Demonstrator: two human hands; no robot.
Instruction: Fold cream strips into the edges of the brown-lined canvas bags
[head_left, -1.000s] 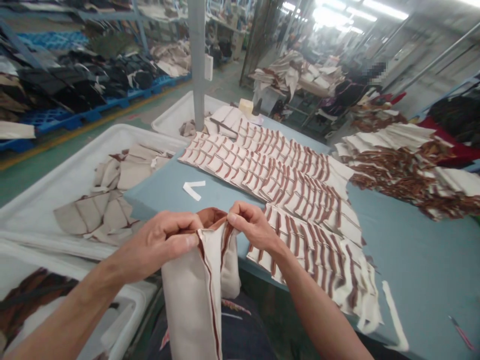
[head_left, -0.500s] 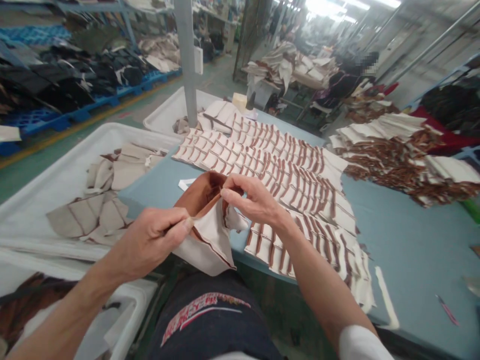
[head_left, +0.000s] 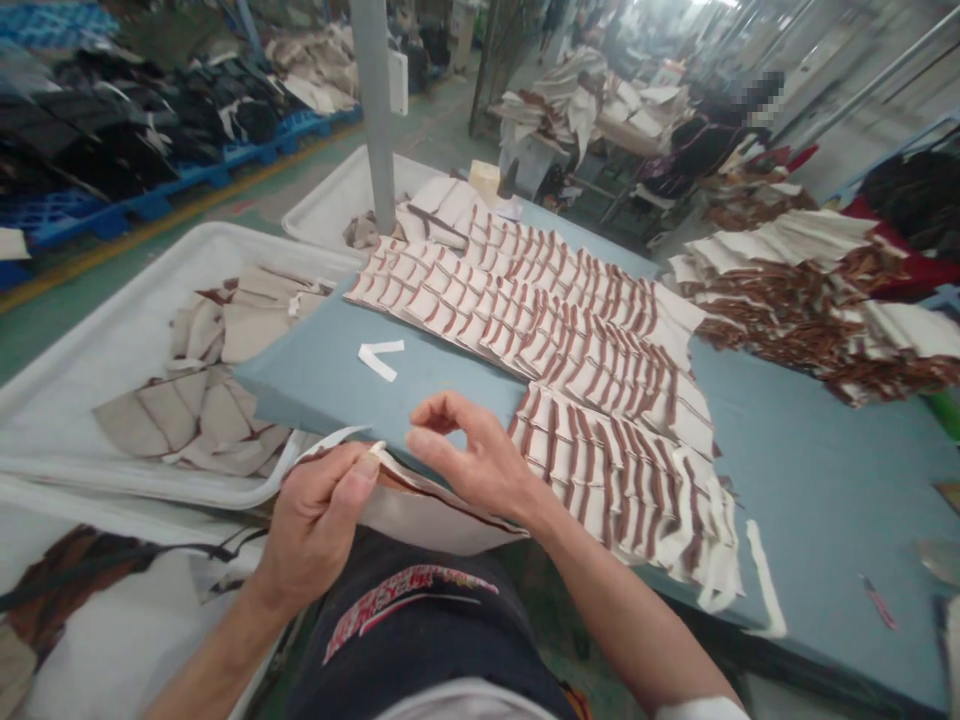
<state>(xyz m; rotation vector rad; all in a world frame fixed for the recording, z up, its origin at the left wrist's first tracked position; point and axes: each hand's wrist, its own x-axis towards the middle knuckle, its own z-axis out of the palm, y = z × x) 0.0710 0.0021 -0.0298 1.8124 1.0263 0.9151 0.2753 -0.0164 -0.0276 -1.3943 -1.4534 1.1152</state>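
Note:
My left hand pinches the upper edge of a cream fabric piece with brown lining and dark seam edges. The piece hangs in front of my apron at the table's near edge. A narrow white strip sticks out beyond the left fingers. Over the piece's right part is my right hand, its thumb and curled forefinger apart and nothing seen between them. Just right of it, rows of overlapping cream pieces with brown edges lie on the blue table.
A bent white strip lies on the table. White bins with fabric pieces stand at the left. On the right are a tall fabric stack, a white strip and a small pink-handled tool. A post rises behind the table.
My right hand has let go of the fabric and opened. The fabric has been lowered and pulled out flatter toward me, uncovering the bent white strip on the table.

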